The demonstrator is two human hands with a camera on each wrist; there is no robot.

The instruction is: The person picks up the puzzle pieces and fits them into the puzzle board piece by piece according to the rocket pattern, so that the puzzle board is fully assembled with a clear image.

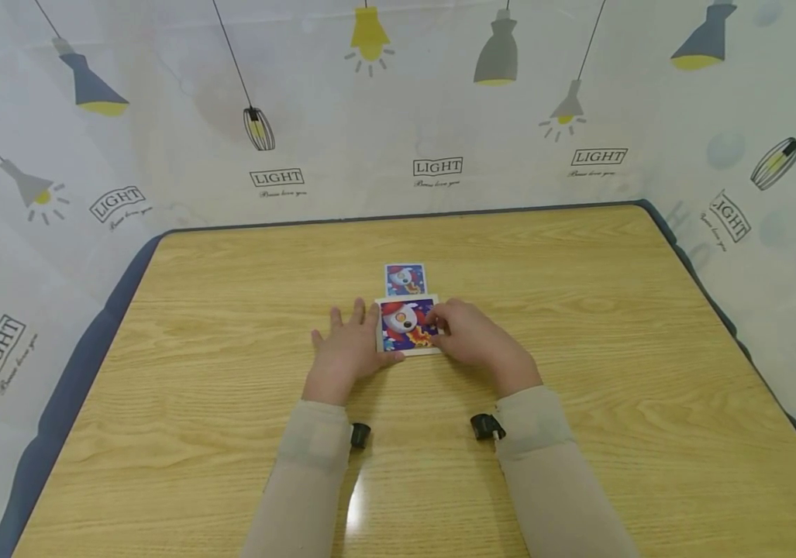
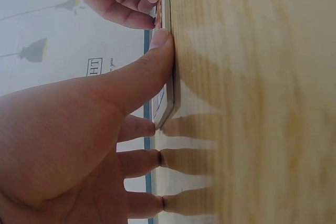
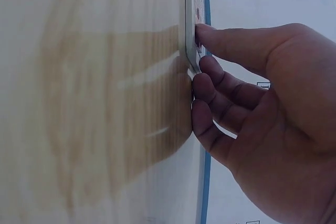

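Note:
A flat rocket picture board (image 1: 408,324) with a white border lies on the table between my two hands. My left hand (image 1: 349,345) rests at its left side, fingers spread, fingertips down on the table. The left thumb (image 2: 152,61) lies along the board's front edge. At the right side, my right hand (image 1: 469,335) has its fingers curled, gripping the board's edge. Its thumb (image 3: 226,40) reaches onto the printed face, while other fingertips (image 3: 202,87) sit by the corner and the tabletop. Behind the board is a smaller card (image 1: 405,279) with a matching rocket picture.
The wooden table (image 1: 230,434) has a dark blue rim along its back and sides. A pale curtain (image 1: 363,116) printed with lamps hangs around it. Small black devices sit at the left wrist (image 1: 360,435) and right wrist (image 1: 487,426).

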